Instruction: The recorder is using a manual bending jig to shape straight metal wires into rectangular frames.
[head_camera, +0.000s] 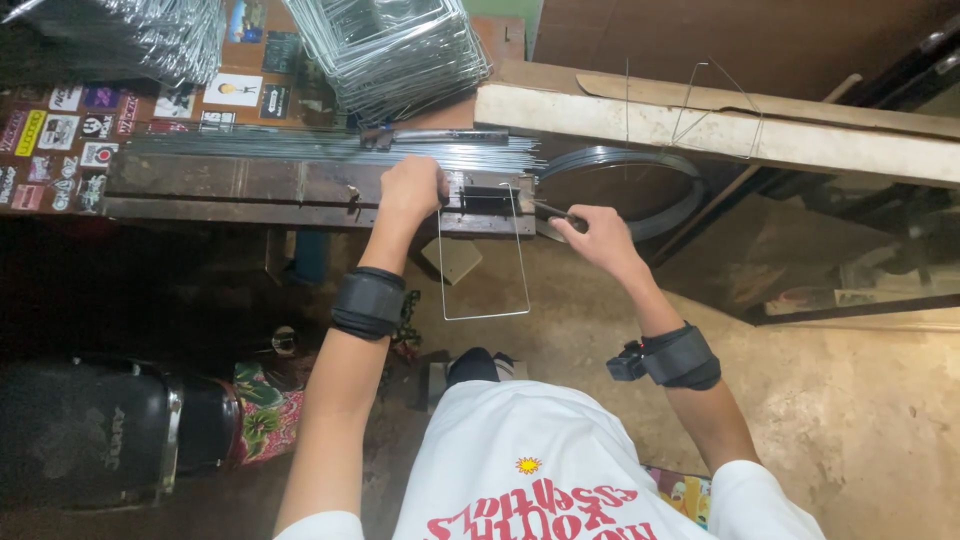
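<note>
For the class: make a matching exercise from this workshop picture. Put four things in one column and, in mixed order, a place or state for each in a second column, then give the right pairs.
Things:
1. Left hand
2. Right hand
3. Bent wire frame
4. Stack of wire frames

Places or states:
A. hangs down from the bench's front edge
B. piled at the back of the bench
C. grips a thin lever beside the jig
D. presses on the bench top beside the straight wires

Pairs: 1-D, 2-C, 3-A, 4-B
</note>
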